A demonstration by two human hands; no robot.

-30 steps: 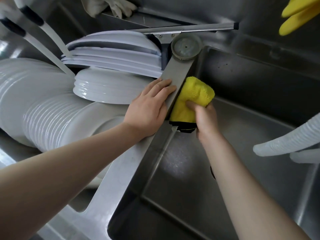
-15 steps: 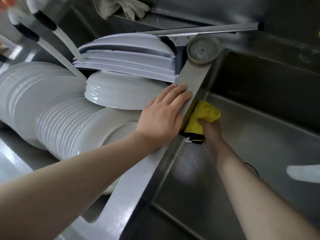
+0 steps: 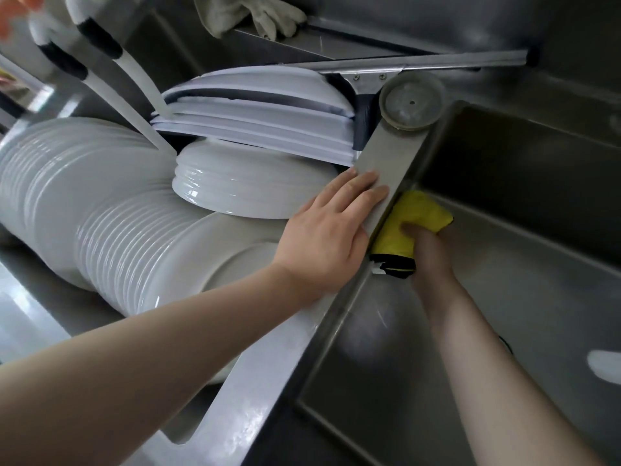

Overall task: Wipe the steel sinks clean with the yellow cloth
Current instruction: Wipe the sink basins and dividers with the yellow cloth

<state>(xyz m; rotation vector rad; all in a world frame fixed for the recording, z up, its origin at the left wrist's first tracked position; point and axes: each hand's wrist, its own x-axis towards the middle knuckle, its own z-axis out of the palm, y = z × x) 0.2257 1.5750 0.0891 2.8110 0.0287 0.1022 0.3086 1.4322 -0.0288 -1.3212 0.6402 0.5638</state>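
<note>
Looks early on: right hand point(image 3: 428, 250) grips the yellow cloth point(image 3: 408, 223) mid-frame against the right sink's point(image 3: 504, 297) left wall, left hand point(image 3: 331, 237) flat on the divider point(image 3: 386, 159). Plate-filled left sink point(image 3: 30, 287) seems unwiped.

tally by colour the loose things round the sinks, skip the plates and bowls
yellow: 1, the cloth
grey: 1, the round sink plug
steel: 1, the squeegee
off-white: 1, the glove
total: 4

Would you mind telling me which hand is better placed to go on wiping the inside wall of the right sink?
Right hand: it grips the yellow cloth against that wall. Left hand rests flat on the divider.
</note>
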